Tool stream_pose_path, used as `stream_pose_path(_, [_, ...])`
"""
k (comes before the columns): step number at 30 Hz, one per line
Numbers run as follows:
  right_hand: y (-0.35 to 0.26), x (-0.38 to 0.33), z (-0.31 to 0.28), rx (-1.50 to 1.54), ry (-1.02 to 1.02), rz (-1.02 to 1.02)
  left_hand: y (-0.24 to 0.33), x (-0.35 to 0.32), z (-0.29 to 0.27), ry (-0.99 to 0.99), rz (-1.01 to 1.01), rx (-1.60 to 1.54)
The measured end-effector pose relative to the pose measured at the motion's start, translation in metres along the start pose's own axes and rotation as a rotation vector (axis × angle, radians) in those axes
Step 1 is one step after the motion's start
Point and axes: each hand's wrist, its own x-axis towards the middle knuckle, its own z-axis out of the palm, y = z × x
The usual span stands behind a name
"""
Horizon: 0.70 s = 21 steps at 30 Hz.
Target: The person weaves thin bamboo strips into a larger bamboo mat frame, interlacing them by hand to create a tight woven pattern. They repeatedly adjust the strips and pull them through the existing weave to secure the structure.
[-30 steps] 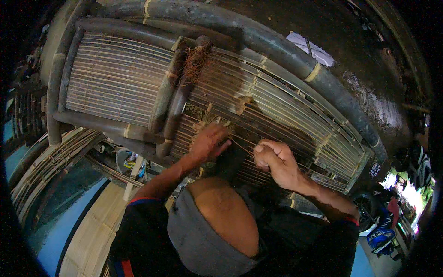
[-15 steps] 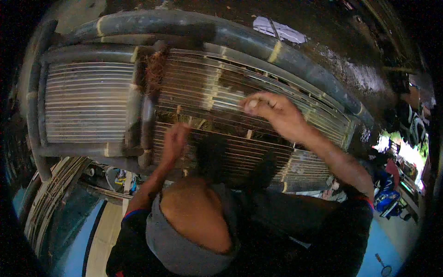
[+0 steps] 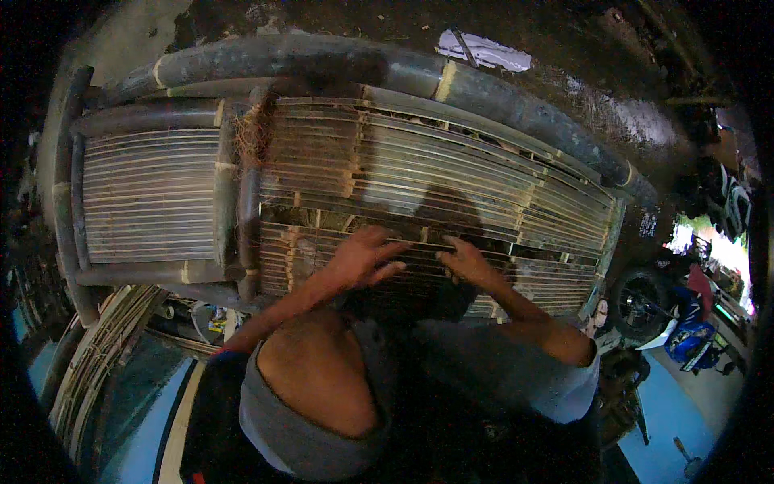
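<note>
A big bamboo frame [image 3: 516, 105] fills most of the view, its thick dark poles curving around the top and down the right side, bound at the joints with pale lashings. Inside it lies a slatted panel [image 3: 435, 173] of thin split bamboo strips, pale brown and running side to side in close rows, crossed by a few upright ribs. A smaller slatted section [image 3: 149, 198] sits to the left, parted from the larger one by an upright dark pole [image 3: 248, 210] with a tuft of rough brown fibre at its top. Partway down the larger panel a gap shows where slats are missing or loose.

Both hands rest on the slats just below that gap, near each other at the middle of the picture. The left hand [image 3: 363, 256] lies flat, fingers spread and pressed on the strips, gripping nothing. The right hand [image 3: 466, 262] has its fingers curled onto a slat; whether it pinches one, I cannot tell.
</note>
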Motion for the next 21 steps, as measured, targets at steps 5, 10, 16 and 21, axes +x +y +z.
stream_pose_path(5, [-0.006, 0.025, 0.03, 0.042, 0.025, -0.013, -0.008, 0.036, 0.034, -0.341, -0.15, -0.103])
stream_pose_path(10, [0.012, 0.05, 0.051, 0.314, -0.014, 0.083, -0.01, 0.054, 0.04, -0.463, -0.361, -0.13])
stream_pose_path(16, [-0.002, 0.052, 0.062, 0.645, 0.037, 0.146, -0.003, 0.083, 0.036, -0.771, -0.728, -0.146])
stream_pose_path(21, [0.02, 0.083, 0.067, 0.697, 0.07, 0.185, -0.001, 0.101, 0.038, -0.796, -0.852, -0.499])
